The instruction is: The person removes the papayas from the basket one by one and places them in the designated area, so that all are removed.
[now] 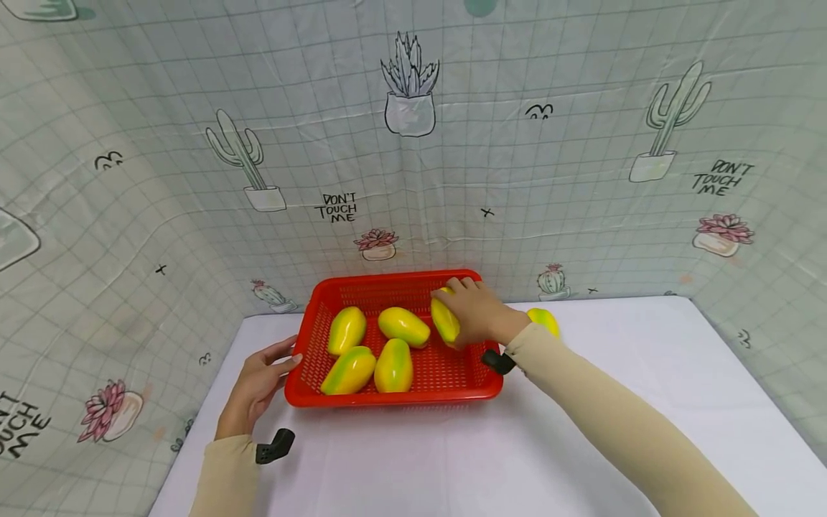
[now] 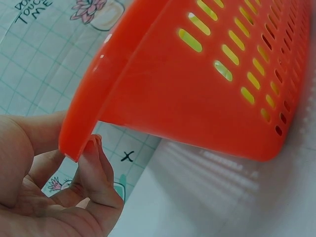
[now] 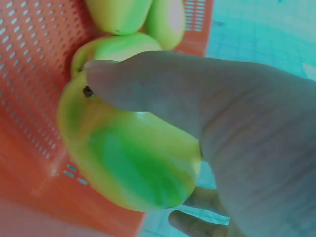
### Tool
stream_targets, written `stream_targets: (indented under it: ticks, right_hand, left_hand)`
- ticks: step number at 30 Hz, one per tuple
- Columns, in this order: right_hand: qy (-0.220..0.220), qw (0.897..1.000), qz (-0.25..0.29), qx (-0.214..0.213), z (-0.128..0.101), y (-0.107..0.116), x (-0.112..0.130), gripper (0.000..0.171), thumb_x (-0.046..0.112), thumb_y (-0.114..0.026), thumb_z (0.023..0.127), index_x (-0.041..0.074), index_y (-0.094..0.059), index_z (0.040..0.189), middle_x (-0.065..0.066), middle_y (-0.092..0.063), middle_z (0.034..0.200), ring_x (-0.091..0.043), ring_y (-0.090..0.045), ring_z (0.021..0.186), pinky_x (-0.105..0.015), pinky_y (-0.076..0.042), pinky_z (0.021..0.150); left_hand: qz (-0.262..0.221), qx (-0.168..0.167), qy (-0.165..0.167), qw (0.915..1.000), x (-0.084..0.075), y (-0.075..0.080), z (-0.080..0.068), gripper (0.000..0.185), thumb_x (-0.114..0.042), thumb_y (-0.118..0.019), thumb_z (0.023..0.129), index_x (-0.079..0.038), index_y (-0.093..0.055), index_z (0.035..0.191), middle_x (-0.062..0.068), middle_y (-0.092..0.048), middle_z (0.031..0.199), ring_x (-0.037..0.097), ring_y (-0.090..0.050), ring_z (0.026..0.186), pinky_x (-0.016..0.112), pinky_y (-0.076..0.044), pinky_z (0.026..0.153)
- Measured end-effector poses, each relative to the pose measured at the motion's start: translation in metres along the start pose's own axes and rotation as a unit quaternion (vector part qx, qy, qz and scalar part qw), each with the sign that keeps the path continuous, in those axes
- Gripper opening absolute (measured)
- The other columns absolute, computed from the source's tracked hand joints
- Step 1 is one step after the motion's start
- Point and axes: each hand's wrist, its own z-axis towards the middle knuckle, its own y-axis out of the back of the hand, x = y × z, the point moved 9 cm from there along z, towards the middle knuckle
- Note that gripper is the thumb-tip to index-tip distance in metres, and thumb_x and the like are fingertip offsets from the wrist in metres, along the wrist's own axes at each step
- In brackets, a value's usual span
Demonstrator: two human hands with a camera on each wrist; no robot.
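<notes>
A red plastic basket point(image 1: 394, 399) stands on the table with several yellow papayas streaked with green inside. My left hand point(image 1: 257, 377) pinches the basket's left rim between thumb and fingers; the left wrist view shows the fingertips under the rim point(image 2: 81, 118). At the basket's right side, my right hand point(image 1: 481, 314) grips another papaya point(image 1: 444, 320) from above. The right wrist view shows my thumb lying across this papaya point(image 3: 133, 158) near its dark stem end. Whether it touches the basket floor I cannot tell.
One more papaya point(image 1: 544, 320) lies on the white tablecloth point(image 1: 633, 359) outside the basket, partly hidden by my right forearm. A cloth backdrop point(image 1: 465, 172) with grid lines and cactus drawings rises behind the table and along both sides.
</notes>
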Motion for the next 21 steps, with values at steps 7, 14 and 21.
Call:
stream_targets:
  ticks: [7,14,21]
  right_hand:
    - [0.014,0.998,0.015,-0.065,-0.020,0.022,-0.002,0.088,0.029,-0.093,0.079,0.008,-0.051,0.153,-0.023,-0.047,0.149,-0.045,-0.046,0.136,-0.061,-0.043,0.114]
    - [0.023,0.993,0.010,-0.116,-0.039,0.035,-0.009,0.088,0.025,-0.095,0.076,0.009,-0.052,0.152,-0.025,-0.046,0.152,-0.047,-0.047,0.135,-0.063,-0.042,0.113]
    - [0.023,0.987,0.004,-0.162,-0.064,0.043,-0.016,0.090,0.023,-0.095,0.074,0.010,-0.053,0.152,-0.023,-0.047,0.152,-0.046,-0.047,0.134,-0.063,-0.044,0.111]
  left_hand:
    - [0.001,0.003,0.001,1.0000,0.000,-0.001,-0.001,0.061,-0.014,-0.062,0.108,-0.006,-0.038,0.164,0.025,-0.034,0.165,0.034,-0.051,0.132,0.021,-0.060,0.089]
    - [0.002,0.003,0.002,1.0000,0.002,-0.002,0.001,0.062,-0.014,-0.061,0.108,-0.006,-0.037,0.164,0.024,-0.033,0.165,0.034,-0.050,0.133,0.018,-0.059,0.087]
    - [0.003,0.006,0.000,1.0000,0.001,-0.002,0.000,0.063,-0.014,-0.062,0.108,-0.006,-0.036,0.164,0.025,-0.032,0.166,0.035,-0.049,0.134,0.018,-0.059,0.087]
